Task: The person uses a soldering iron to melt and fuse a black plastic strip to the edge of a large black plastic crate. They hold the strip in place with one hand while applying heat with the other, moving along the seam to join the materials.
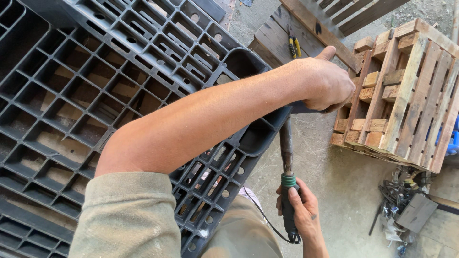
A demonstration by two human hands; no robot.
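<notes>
Right hand (pixel 301 210), nearest the camera, has its grip clamped round the dark handle of a soldering iron (pixel 287 167), green collar just above the fingers, cord (pixel 267 222) trailing down from the handle end. The iron's shaft runs up away from that grip toward the corner of the black plastic pallet (pixel 95 86); the tip is hidden behind the left forearm and pallet edge, so contact can't be confirmed. Left hand (pixel 327 83) crosses over, beyond the right grip, fingers closed on the pallet's corner edge, thumb sticking up. Judged step: heat work on the pallet corner, left hand steadying it. Next move would seem to call for keeping the corner still and the hot tip off the fingers close by. Past the left grip: yellow-handled pliers (pixel 294 45) on wooden boards, a wooden pallet (pixel 406 95) stood on the concrete floor (pixel 334 191). To the right of the right grip, a heap of scrap (pixel 404 200), hard to make out. Pallet cut off at left and bottom.
</notes>
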